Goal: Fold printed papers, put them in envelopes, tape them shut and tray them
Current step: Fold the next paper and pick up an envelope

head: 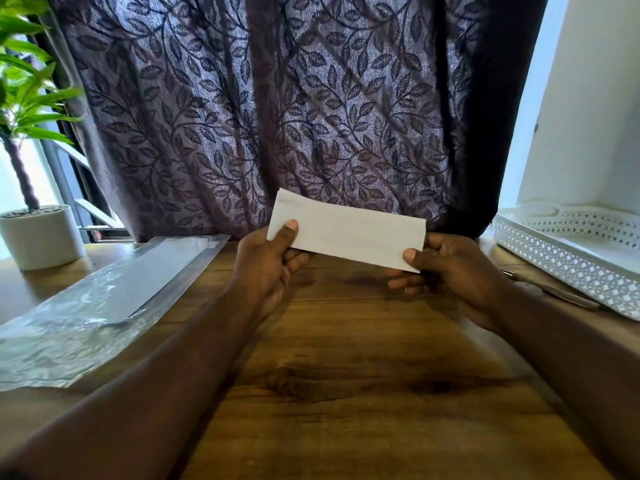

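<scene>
Both hands hold a long white paper (349,233) in the air above the far middle of the wooden table (346,375); whether it is a folded sheet or an envelope cannot be told. The left hand (266,268) pinches its left end, thumb on top, and the right hand (450,268) pinches its near right corner. A clear plastic packet (104,292) lies on the left and a white lattice tray (568,268) sits far right.

A dark purple curtain (277,116) with a woven leaf pattern hangs behind a brown wooden table (346,393), its hem reaching the table's far edge. Left of the curtain, a green leafy plant (27,95) stands in a white pot (41,237) on the table, before a bright window (17,181). Right of the curtain, a strip of daylight (535,116) runs beside a white wall (595,116).
</scene>
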`<state>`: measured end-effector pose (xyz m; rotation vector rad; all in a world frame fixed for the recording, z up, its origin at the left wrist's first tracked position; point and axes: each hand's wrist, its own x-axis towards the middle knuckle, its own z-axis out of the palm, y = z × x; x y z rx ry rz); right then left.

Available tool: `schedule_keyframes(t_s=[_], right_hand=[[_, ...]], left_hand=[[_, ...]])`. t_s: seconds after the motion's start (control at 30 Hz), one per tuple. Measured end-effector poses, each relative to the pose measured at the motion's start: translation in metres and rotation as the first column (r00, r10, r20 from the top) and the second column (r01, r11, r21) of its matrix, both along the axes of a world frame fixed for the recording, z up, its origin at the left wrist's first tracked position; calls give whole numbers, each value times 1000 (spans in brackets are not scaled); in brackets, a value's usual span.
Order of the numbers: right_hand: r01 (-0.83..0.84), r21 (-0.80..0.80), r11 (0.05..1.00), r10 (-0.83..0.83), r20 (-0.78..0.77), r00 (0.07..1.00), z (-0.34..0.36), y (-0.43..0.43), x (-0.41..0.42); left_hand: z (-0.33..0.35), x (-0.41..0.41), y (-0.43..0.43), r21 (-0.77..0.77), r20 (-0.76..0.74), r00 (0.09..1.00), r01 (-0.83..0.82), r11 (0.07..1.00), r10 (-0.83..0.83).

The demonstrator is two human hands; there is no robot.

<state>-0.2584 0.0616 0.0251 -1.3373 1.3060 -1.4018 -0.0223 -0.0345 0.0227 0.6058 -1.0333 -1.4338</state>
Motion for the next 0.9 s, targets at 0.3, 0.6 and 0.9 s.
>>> schedule_keyframes(t_s=[0.3, 0.6, 0.9], right_hand=[[-14, -10, 1000, 14, 12, 1000, -4, 2, -4], [135, 36, 990, -126, -193, 973, -13, -4, -18], [271, -11, 963, -191, -735, 651, -21, -13, -28]], left_hand=[[-3, 5, -5, 40, -46, 997, 63, 997, -61], [-15, 18, -24, -155, 593, 785, -107, 982, 179], [-31, 17, -24, -484, 875, 66, 102, 869, 479]])
